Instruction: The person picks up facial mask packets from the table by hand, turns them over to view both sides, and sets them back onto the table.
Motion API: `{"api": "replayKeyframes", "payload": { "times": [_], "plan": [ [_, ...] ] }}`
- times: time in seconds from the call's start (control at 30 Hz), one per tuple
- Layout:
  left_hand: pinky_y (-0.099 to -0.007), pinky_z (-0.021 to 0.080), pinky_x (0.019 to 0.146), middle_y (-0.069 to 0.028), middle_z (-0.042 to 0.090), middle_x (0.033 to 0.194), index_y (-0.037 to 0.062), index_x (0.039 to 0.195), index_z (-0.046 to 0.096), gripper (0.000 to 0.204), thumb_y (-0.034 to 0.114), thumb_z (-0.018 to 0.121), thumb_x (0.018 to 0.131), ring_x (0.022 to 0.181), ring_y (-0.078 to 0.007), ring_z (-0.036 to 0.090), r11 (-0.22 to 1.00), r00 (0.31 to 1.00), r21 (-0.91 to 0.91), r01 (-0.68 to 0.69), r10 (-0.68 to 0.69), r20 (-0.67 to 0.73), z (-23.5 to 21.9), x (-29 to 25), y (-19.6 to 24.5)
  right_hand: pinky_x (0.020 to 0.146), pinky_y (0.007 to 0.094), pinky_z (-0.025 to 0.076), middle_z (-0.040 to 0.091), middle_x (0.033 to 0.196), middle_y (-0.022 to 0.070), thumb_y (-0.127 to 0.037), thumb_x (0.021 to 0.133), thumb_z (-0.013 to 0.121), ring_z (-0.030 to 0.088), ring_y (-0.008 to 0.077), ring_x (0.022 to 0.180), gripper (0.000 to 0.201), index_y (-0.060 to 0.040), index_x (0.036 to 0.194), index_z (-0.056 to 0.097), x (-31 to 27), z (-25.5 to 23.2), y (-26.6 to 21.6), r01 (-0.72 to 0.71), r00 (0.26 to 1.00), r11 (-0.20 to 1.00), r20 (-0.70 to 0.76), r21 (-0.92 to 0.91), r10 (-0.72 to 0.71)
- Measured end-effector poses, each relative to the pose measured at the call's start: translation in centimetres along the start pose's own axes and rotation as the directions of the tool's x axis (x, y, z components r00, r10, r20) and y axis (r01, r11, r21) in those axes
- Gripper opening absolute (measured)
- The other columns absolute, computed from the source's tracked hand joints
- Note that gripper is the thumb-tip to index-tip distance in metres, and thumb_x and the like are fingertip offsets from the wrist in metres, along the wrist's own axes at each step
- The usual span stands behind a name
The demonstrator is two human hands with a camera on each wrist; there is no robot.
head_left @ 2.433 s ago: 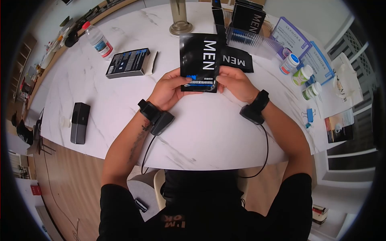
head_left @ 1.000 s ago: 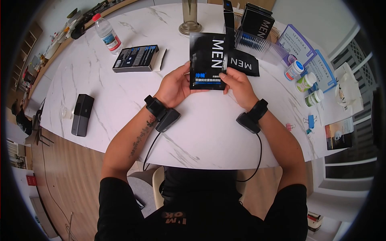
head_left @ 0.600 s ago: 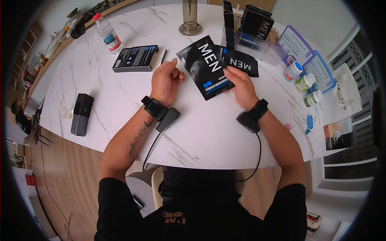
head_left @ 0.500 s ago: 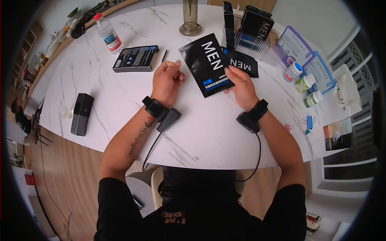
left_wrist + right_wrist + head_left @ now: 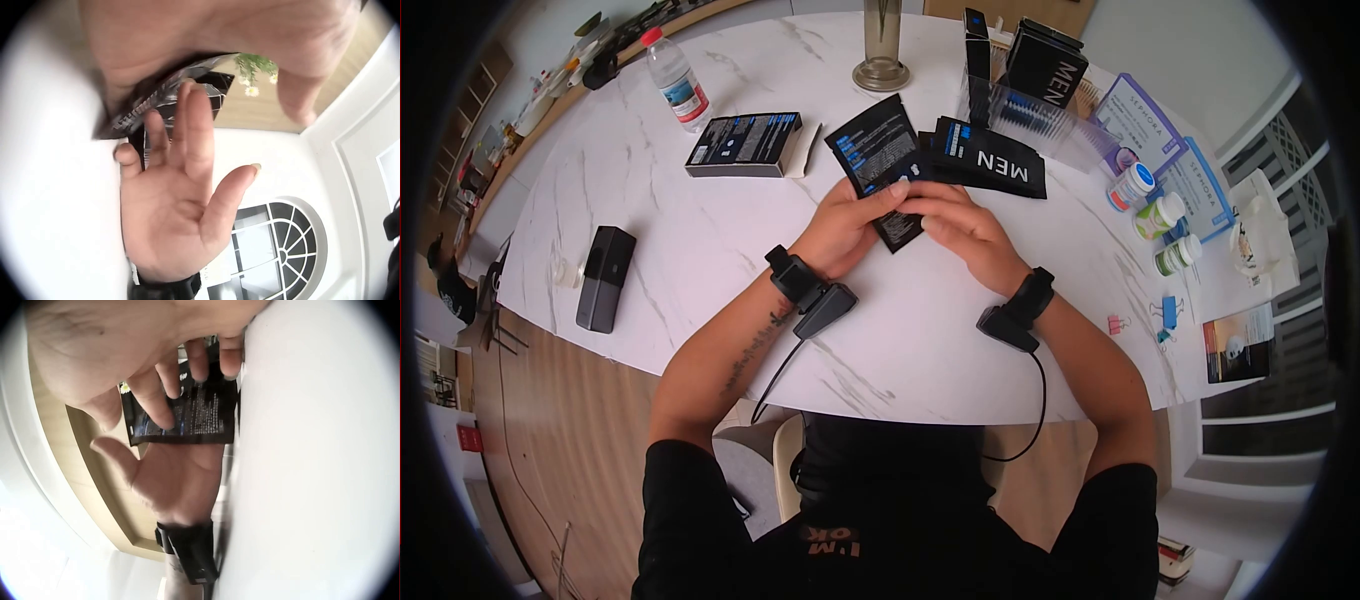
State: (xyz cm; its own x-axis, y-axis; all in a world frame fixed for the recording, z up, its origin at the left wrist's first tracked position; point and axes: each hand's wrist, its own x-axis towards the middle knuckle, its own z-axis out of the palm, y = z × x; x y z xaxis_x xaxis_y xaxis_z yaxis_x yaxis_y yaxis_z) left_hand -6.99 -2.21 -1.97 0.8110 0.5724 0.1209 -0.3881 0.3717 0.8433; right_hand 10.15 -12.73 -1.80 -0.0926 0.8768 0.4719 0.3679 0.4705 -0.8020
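From the head view, both hands meet at centre frame on a black sachet (image 5: 878, 168), left hand (image 5: 845, 222) beneath, right hand (image 5: 960, 228) over its lower end. The right wrist view alone shows the sachet's printed back with fingers (image 5: 164, 403) pressed flat; the left wrist view shows only its edge

Glossy black foil sachet (image 5: 878, 165) w/ small print; smooth white marble-look table (image 5: 700, 250), grey veins (slight sheen). Clear plastic water bottle (image 5: 678, 79); matt black cardboard box (image 5: 743, 143); wood-plank floor (image 5: 570, 440).
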Motion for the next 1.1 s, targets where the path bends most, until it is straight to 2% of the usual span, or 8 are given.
{"api": "replayKeyframes", "payload": {
  "times": [0.03,0.1,0.13,0.2,0.4,0.57,0.67,1.1],
  "plan": [
    [-0.0358,0.049,0.097,-0.0103,0.062,0.12,0.0005,0.123,0.053,0.029,0.006,0.055,0.095,0.108,-0.0189,0.061,0.999,0.998,0.011,0.043,-0.043,-0.052,-0.5,0.0,0.2,0.089,0.0287,0.043,0.057,0.125,0.0035,-0.022,0.095,0.056,0.052,0.0144,0.104,0.026,-0.0049,0.111,0.067,-0.2,-0.1,0.5,0.0,1.0,1.0,0.0,0.001,0.0],
    [-0.0355,0.05,0.095,-0.0104,0.063,0.118,0.0002,0.122,0.054,0.028,0.004,0.055,0.094,0.106,-0.019,0.062,0.999,0.997,-0.008,0.035,-0.036,-0.075,-0.5,0.1,0.5,0.067,0.0228,0.045,0.063,0.102,0.0025,-0.022,0.092,0.062,0.055,0.0086,0.079,0.02,-0.0046,0.102,0.064,-0.7,-0.7,1.8,-0.339,0.917,0.896,-0.112,0.286,0.383],
    [-0.0351,0.052,0.093,-0.0105,0.064,0.116,0.0,0.12,0.055,0.027,0.002,0.055,0.093,0.104,-0.019,0.064,0.999,0.995,-0.028,0.029,-0.032,-0.099,-0.3,0.1,0.8,0.067,0.0228,0.045,0.063,0.102,0.0025,-0.022,0.092,0.062,0.055,0.0086,0.079,0.02,-0.0046,0.102,0.064,-0.7,-0.9,2.2,-0.339,0.917,0.896,-0.11,0.286,0.383],
    [-0.0361,0.053,0.093,-0.012,0.065,0.114,-0.0012,0.115,0.057,0.023,-0.002,0.053,0.093,0.102,-0.0194,0.065,0.999,0.992,-0.032,0.042,-0.045,-0.116,-0.2,0.2,1.1,0.052,0.0199,0.038,0.062,0.083,-0.0004,-0.019,0.089,0.067,0.049,0.0031,0.063,0.018,-0.0047,0.098,0.06,-0.4,-1.3,2.5,-0.302,0.859,0.883,-0.3,0.359,0.415],
    [-0.036,0.054,0.09,-0.0118,0.066,0.111,-0.0009,0.115,0.058,0.021,0.01,0.053,0.097,0.1,-0.0191,0.066,0.995,0.989,0.041,0.092,-0.086,-0.124,-0.7,0.4,0.9,0.058,0.0184,0.039,0.063,0.083,-0.0007,-0.013,0.088,0.067,0.052,0.003,0.068,0.022,-0.0021,0.107,0.061,0.0,-1.3,1.6,-0.336,0.9,0.857,-0.134,0.391,0.414],
    [-0.0363,0.052,0.094,-0.0126,0.062,0.119,0.0009,0.125,0.051,0.053,0.044,0.029,0.104,0.107,-0.021,0.063,0.991,0.977,-0.085,0.107,-0.121,-0.174,0.0,0.3,1.3,0.059,0.0183,0.04,0.065,0.085,-0.0014,-0.01,0.089,0.066,0.053,0.003,0.069,0.018,-0.0022,0.104,0.063,-0.1,-1.3,2.1,-0.371,0.901,0.867,-0.097,0.333,0.423],
    [-0.0381,0.05,0.097,-0.0131,0.06,0.124,0.0013,0.131,0.046,0.061,0.051,0.025,0.102,0.112,-0.0225,0.06,0.99,0.981,-0.11,0.089,-0.107,-0.161,0.0,0.4,1.3,0.058,0.0184,0.04,0.065,0.083,-0.0012,-0.01,0.089,0.066,0.054,0.0031,0.069,0.016,-0.0021,0.103,0.064,-0.2,-1.3,2.4,-0.358,0.904,0.871,-0.106,0.337,0.413],
    [-0.0392,0.049,0.098,-0.012,0.058,0.124,0.0029,0.131,0.046,0.063,0.054,0.027,0.101,0.114,-0.0218,0.059,0.989,0.987,-0.117,0.088,-0.102,-0.121,-0.7,0.5,1.1,0.059,0.0185,0.042,0.066,0.085,-0.0001,-0.01,0.089,0.067,0.055,0.0032,0.069,0.018,-0.0015,0.104,0.063,-0.2,-1.3,2.5,-0.362,0.902,0.87,-0.109,0.336,0.417]
  ]
}}
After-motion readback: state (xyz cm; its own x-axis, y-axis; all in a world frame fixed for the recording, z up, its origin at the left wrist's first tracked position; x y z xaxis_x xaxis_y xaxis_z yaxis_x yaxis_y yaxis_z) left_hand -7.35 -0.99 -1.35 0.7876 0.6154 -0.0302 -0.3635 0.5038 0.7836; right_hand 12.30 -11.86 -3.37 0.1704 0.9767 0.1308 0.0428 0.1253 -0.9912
